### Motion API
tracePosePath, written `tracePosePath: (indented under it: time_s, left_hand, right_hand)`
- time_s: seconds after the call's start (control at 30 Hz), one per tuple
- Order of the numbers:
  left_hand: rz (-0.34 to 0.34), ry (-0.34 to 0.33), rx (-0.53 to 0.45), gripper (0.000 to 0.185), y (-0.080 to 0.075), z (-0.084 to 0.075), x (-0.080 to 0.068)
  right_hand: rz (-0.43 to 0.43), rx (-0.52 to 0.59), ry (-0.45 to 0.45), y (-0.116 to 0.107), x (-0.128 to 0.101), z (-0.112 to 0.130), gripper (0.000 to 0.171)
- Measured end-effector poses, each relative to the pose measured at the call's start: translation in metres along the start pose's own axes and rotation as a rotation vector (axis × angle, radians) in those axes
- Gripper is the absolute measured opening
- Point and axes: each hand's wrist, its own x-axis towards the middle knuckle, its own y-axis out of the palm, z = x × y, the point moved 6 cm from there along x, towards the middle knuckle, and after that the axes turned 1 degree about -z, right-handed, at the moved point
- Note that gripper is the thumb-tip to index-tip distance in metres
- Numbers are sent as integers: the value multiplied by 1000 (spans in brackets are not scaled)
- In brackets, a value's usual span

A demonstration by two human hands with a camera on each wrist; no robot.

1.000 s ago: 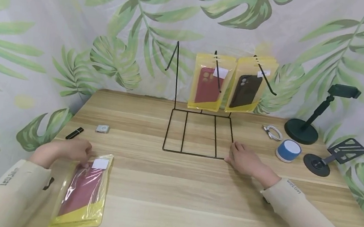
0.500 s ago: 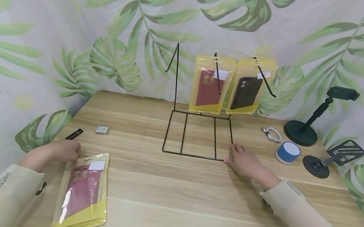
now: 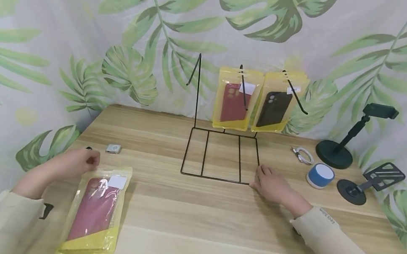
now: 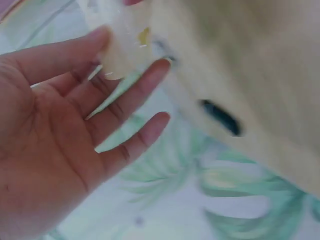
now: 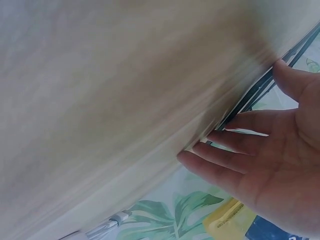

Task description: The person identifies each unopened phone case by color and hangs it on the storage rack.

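Note:
A clear-and-yellow pouch with a dark pink phone case inside is at the front left, its upper end raised off the table. My left hand pinches the pouch's top left corner; in the left wrist view the thumb lies against the translucent film, the other fingers spread. My right hand rests at the front right corner of a black wire rack, its fairly straight fingers touching the base and table. A pink-case pouch and black-case pouches hang from the rack's middle and right hooks.
The rack's left hook holds nothing. A small silver clip player lies beyond my left hand. At the right are a white cable, a blue round speaker, a dark green phone stand and a black folding stand.
My left hand has shifted up and left to the pouch's top left corner, and the pouch's top end has lifted a little. My right hand stays on the rack's corner.

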Motion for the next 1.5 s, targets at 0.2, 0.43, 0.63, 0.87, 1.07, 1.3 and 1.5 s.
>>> tracePosePath:
  time_s: [0.2, 0.43, 0.63, 0.87, 1.07, 1.3, 1.5]
  left_hand:
    - [-142, 36, -64, 5, -27, -50, 1]
    - [-235, 153, -180, 6, -42, -113, 4]
    - [-308, 262, -328, 5, -45, -165, 15]
    - [-396, 302, -385, 8, -44, -224, 54]
    - [-483, 353, -570, 10, -55, -268, 78]
    - [-591, 426, -684, 11, -68, -299, 100]
    - [-654, 358, -591, 12, -65, -303, 117]
  right_hand:
    - [12, 3, 9, 1, -1, 0, 67]
    - [27, 8, 22, 3, 1, -2, 68]
    - [38, 11, 20, 3, 2, -3, 68]
    - [29, 17, 27, 2, 1, -4, 68]
    - [27, 34, 15, 1, 0, -2, 68]
    - [23, 35, -6, 2, 0, -3, 67]
    - [17, 18, -14, 4, 1, -2, 66]
